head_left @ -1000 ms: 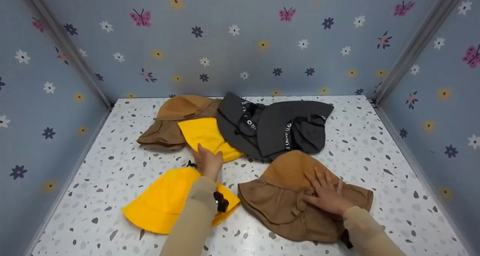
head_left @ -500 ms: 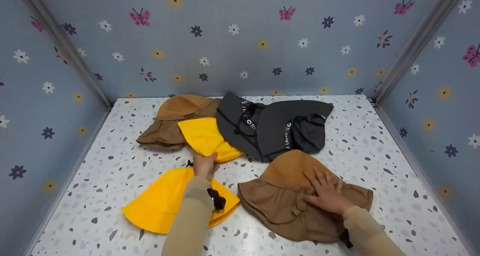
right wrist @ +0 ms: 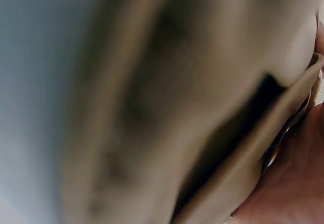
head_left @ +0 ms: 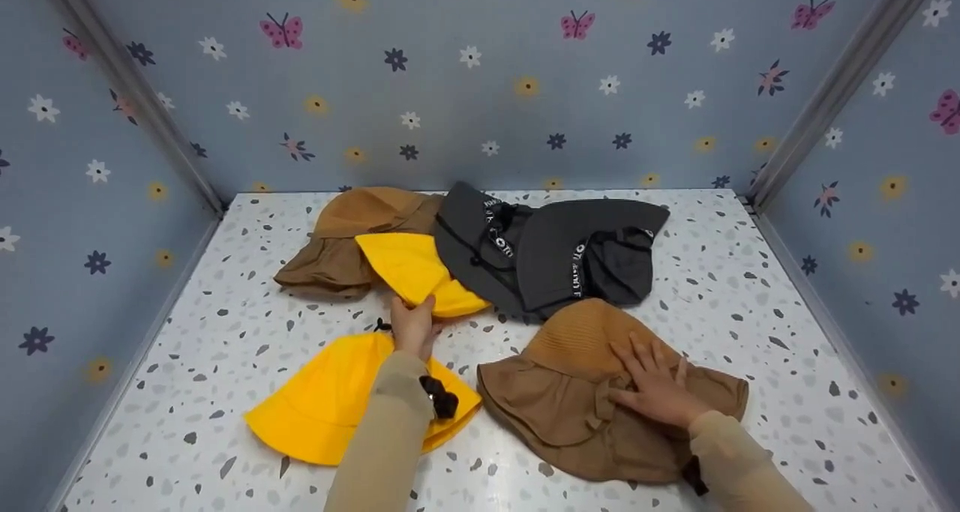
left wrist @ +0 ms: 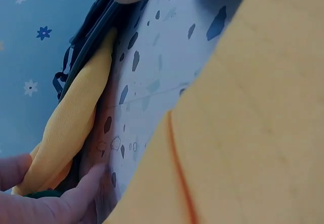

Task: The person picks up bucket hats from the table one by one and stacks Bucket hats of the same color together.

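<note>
My left hand (head_left: 412, 326) pinches the near edge of a yellow hat (head_left: 409, 264), which lies partly under a dark grey hat. In the left wrist view, a finger and the thumb sit on either side of that hat's fabric (left wrist: 76, 113). Below my left forearm lies a second yellow hat (head_left: 315, 403), brim toward me, with a small black cord end at its top. My right hand (head_left: 656, 384) rests with spread fingers on a brown sun hat (head_left: 570, 347) with a ribbed tan crown and wide brim. Blurred brown fabric (right wrist: 217, 107) fills much of the right wrist view.
Another brown hat (head_left: 367, 216) lies at the back left, overlapped by the yellow one. Two dark grey hats (head_left: 480, 250) with lettered black straps overlap at the back middle. Flowered panels (head_left: 480, 85) enclose the speckled white table (head_left: 780, 332) at the back and sides.
My left hand has drawn back from over the far yellow hat to its near edge and now pinches it. The right hand has stayed on the brown hat.
</note>
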Motion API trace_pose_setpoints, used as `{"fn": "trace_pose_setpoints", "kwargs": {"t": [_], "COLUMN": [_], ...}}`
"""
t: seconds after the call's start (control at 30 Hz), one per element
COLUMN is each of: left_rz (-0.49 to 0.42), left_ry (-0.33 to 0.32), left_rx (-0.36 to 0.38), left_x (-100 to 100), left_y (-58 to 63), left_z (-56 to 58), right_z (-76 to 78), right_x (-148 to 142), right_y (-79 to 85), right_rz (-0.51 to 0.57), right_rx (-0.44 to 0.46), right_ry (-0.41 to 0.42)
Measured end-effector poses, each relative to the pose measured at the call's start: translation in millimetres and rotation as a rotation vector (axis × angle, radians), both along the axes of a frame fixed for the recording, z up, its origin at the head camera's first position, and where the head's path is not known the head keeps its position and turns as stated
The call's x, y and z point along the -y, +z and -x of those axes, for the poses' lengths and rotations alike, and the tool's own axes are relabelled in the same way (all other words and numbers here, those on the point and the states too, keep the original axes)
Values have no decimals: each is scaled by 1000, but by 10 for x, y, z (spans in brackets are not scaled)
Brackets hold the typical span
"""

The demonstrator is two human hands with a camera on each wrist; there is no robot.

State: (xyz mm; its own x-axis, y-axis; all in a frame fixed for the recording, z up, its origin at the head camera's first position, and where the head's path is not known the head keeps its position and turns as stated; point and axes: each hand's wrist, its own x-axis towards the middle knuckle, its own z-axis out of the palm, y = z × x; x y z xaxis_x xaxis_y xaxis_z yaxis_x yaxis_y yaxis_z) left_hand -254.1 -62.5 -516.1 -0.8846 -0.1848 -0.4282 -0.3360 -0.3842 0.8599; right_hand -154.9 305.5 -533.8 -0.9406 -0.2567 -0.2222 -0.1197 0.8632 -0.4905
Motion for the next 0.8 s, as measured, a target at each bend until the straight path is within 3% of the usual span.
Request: {"fn": "trace_pose_setpoints", "kwargs": {"t": [0.2,0.37,0.67,0.8], "left_rz": [-113,-173,-140,-84], "left_ry": [74,89,144,171], "left_rx": [-95,-132,-127,-143], "left_x": [-41,-59,-51,-74], "left_y": [3,13,57,79], "left_z": [-14,-39,-96,-151], "right_z": [35,79,224,305], "right_x": [-21,-78,-117,8], "right_y": [43,119,389,554], "right_rz": [20,32,84,105], "right_rx": [57,146,215,182], "right_ry": [25,58,119,106]}}
